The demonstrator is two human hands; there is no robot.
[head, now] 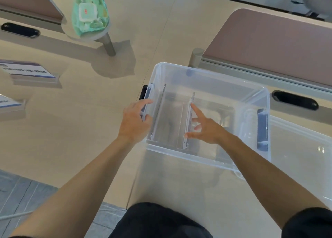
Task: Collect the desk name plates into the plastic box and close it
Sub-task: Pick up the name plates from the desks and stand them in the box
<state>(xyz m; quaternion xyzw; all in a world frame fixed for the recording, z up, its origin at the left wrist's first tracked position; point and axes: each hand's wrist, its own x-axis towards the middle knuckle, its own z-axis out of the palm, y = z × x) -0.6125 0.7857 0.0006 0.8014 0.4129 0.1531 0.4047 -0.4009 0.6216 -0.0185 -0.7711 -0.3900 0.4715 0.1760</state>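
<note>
two clear name plates (187,121) stand in the plastic box (206,70); more (30,72) wait on the surface. left hand (134,123) grips the box wall, right hand (204,128) is spread. likely light, stiff, slippery: hold by edges.

Bright, even, soft indoor light fills the frame. A faint shadow spreads toward the lower right of the round stand (86,31) in the upper left, so light falls from above and left. Small white glints sit on the clear lid (309,148) at the right edge. Wide-angle bending curves the partition (278,45) at upper right. The top right corner is smeared by blur; the name plates (28,72) at the left edge are soft, their print unreadable.
</note>
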